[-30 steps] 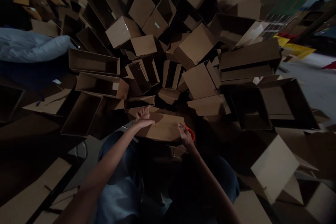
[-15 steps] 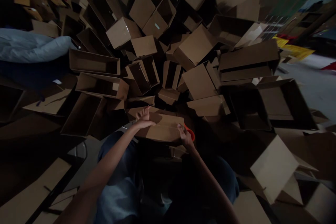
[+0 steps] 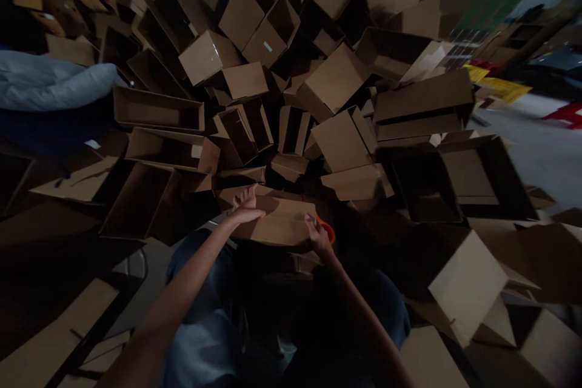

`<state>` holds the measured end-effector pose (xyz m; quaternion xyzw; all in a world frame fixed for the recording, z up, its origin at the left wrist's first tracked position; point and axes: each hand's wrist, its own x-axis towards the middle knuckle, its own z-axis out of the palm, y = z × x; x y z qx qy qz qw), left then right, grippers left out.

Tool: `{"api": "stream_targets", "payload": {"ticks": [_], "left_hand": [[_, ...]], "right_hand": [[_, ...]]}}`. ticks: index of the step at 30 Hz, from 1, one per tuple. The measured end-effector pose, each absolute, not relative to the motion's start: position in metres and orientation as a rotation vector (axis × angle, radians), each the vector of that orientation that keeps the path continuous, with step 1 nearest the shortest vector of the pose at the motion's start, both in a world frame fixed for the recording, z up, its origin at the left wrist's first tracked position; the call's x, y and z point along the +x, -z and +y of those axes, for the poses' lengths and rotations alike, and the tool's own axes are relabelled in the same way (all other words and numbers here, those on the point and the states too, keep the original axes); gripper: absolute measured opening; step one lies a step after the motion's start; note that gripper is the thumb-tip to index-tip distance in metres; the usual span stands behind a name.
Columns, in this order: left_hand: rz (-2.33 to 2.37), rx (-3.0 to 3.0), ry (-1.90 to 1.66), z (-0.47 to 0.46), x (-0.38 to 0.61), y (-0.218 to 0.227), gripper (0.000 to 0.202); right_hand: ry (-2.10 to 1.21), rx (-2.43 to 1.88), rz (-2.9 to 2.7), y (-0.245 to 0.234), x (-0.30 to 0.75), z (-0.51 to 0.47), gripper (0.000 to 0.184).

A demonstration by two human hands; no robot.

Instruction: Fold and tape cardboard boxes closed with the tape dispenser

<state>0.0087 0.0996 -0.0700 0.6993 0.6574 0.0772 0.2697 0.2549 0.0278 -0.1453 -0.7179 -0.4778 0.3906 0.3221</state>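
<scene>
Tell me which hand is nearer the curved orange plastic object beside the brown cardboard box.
The right: the right hand sits at the box's near end, right beside the orange plastic object. The left hand is farther away, at the box's opposite end.

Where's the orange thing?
In the head view, the orange object sits just past the right hand, by the right end of the cardboard box.
</scene>
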Motion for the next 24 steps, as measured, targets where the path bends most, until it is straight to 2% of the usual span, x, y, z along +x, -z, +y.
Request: {"api": "stream_targets", "payload": {"ticks": [7, 15, 24], "left_hand": [[1.748, 1.929, -0.225, 0.099, 0.007, 0.076, 0.099], [1.707, 1.943, -0.233, 0.099, 0.003, 0.079, 0.106], [1.712, 1.898, -0.206, 0.098, 0.007, 0.068, 0.104]], "right_hand": [[-1.031, -1.892, -1.253, 0.144, 0.254, 0.027, 0.067], [-1.049, -1.886, -1.239, 0.140, 0.253, 0.027, 0.067], [-1.030, -1.906, -1.243, 0.136, 0.252, 0.026, 0.064]]}}
